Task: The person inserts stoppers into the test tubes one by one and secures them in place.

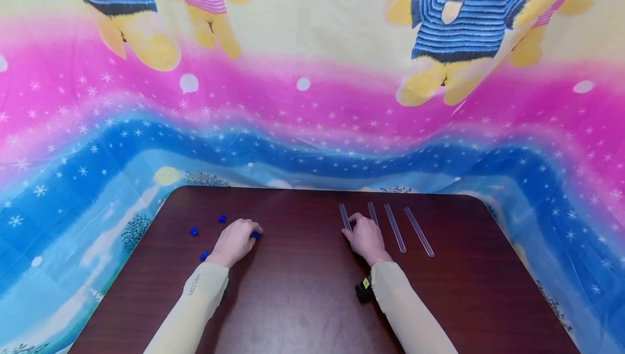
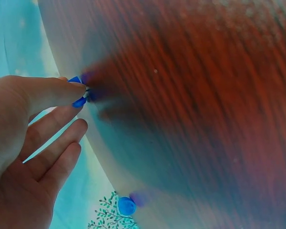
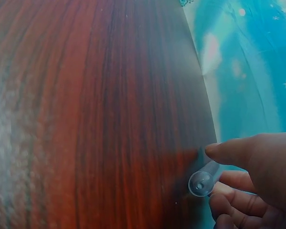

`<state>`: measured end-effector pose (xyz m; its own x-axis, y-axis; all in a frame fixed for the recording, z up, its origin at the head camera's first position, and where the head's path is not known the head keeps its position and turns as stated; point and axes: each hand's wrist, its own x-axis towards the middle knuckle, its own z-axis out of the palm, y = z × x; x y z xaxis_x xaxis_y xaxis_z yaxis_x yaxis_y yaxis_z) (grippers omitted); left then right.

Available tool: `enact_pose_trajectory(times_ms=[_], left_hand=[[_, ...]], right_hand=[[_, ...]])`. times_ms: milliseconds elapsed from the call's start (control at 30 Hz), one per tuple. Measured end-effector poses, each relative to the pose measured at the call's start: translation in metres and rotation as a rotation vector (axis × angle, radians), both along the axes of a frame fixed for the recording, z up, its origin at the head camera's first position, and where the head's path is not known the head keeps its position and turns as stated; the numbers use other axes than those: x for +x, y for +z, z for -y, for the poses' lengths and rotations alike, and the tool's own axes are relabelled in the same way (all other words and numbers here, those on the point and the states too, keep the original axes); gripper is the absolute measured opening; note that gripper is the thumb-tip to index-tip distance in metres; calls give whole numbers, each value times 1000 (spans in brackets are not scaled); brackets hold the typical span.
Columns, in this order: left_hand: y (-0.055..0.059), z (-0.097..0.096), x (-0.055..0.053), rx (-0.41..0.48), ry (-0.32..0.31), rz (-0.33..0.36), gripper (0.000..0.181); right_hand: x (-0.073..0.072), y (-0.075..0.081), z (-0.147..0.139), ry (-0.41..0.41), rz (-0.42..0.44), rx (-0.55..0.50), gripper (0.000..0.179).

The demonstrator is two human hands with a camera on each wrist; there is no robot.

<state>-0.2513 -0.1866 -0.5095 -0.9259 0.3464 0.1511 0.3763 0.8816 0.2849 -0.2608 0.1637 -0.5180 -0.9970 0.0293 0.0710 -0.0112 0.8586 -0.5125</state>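
My left hand (image 1: pixel 236 240) pinches a small blue cap (image 2: pixel 78 102) between thumb and forefinger, low over the table, its other fingers loosely bent. Three more blue caps lie around that hand: one beyond it (image 1: pixel 222 218), one to its left (image 1: pixel 193 231) and one beside the wrist (image 1: pixel 204 255). Further right, my right hand (image 1: pixel 367 238) has thumb and fingers around a clear test tube (image 1: pixel 344 214), whose round end (image 3: pixel 200 184) faces the right wrist camera. To the right of this tube lie three similar tubes, the nearest (image 1: pixel 373 213) partly hidden by the hand.
The other two clear tubes (image 1: pixel 395 229) (image 1: pixel 419 232) lie slanted side by side on the dark brown wooden table (image 1: pixel 303 278). A printed cloth (image 1: pixel 303 109) with bears and snowflakes hangs behind the table's far edge and along its sides.
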Motion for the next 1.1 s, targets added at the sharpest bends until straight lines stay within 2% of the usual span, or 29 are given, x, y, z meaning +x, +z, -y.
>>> enact_pose_trajectory(times_ms=[267,567,800,1000,1100], left_hand=[[-1,1,0,23,18,27,21],[-1,2,-1,48,17,25,22],[-1,1,1,90,31,65,22],[2,-1,1,129,34,54,21],[2,-3,1,121,24,54,24]], right_hand=[[-1,-4,0,-12,14,-8,34],[-2,-6,-1,-7,2,-16,33],[-1,-6,0,-11,-7,-11,30],[-1,-6,0,-17,-37,-12,26],[-1,-5,-1,-20,-45,-12,25]])
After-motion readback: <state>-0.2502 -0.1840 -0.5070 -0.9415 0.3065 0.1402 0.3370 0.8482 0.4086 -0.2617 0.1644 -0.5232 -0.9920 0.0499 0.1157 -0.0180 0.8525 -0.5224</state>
